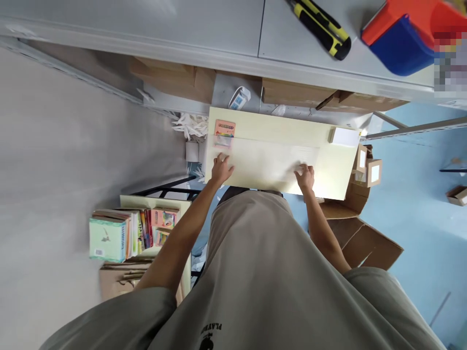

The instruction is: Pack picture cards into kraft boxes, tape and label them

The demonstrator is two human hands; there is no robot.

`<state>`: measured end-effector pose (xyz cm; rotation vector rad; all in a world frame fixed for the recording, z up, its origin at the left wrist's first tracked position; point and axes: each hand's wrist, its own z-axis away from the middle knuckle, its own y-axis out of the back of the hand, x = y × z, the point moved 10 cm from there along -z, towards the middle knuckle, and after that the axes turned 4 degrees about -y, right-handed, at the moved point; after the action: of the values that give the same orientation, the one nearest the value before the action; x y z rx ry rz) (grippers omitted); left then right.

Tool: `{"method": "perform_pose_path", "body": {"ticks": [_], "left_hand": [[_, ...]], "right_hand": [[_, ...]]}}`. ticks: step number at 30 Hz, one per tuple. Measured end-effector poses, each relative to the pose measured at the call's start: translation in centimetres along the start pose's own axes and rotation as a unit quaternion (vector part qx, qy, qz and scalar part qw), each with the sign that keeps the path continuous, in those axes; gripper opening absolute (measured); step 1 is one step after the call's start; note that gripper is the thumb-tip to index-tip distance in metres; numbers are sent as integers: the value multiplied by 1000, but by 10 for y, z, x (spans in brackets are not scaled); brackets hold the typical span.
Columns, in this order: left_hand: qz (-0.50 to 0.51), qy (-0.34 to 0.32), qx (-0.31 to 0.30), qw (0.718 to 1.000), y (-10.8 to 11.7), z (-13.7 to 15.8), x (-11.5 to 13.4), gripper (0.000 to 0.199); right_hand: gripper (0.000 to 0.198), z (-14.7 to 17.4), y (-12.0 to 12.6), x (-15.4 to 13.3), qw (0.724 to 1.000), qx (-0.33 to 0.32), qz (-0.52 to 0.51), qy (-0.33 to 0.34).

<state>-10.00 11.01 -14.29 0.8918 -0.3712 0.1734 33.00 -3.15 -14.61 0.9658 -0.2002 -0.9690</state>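
A sheet of clear plastic film (266, 158) lies across a long cream board (333, 172) in front of my body. The film's far edge crosses the lower part of a pink booklet (225, 128) at the board's left end. My left hand (222, 169) rests on the film just below the booklet, thumb and fingers apart. Toward the film's right end, my right hand (305, 178) has its thumb and bent fingers closed on the film; its fingertips are slightly blurred. A white box (345, 136) sits at the board's far right corner.
Above the board runs a grey shelf (146, 29) with a yellow-black utility knife (323, 29) and a red-and-blue holder (404, 39). A power strip (240, 98) and cardboard boxes (297, 92) lie beneath. Books (109, 238) stand at left; an open carton (361, 238) is at right.
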Motion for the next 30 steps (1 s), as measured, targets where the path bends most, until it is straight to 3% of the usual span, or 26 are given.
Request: {"method": "perform_pose_path", "body": {"ticks": [3,5,8,11,14,16,20,22,26,27,30], "left_hand": [[21,-20,6,1000,15,-15,-18,55],[36,-12,11,999,26,-30,-31,48],[68,-6,29,997,45,-59,-44,37],[90,-8,64,994,69,-90,-47,30],[75,19,111,991,91,-117,-47,34],[66,50,129,988,99,-132,-48,47],[102,97,119,983,96,-156,-50,77],[133,103,98,981,90,-165,-52,71],[164,79,61,981,85,-174,-53,26],[168,66,69,981,88,-174,-52,19],[187,8,147,971,111,-165,-45,26]], "right_hand": [[45,7,-5,-36,1000,12,5,-4],[43,18,-22,-86,999,-8,4,50],[41,46,-70,-182,981,-82,27,172],[47,82,-122,-273,945,-125,88,290],[59,105,-165,-328,913,-136,142,357],[66,108,-184,-341,907,-138,166,362],[72,104,-199,-333,908,-136,173,357],[74,102,-200,-326,909,-127,163,363],[80,98,-207,-314,913,-119,129,369],[82,97,-210,-310,914,-119,119,369],[84,90,-220,-299,917,-129,85,369]]}}
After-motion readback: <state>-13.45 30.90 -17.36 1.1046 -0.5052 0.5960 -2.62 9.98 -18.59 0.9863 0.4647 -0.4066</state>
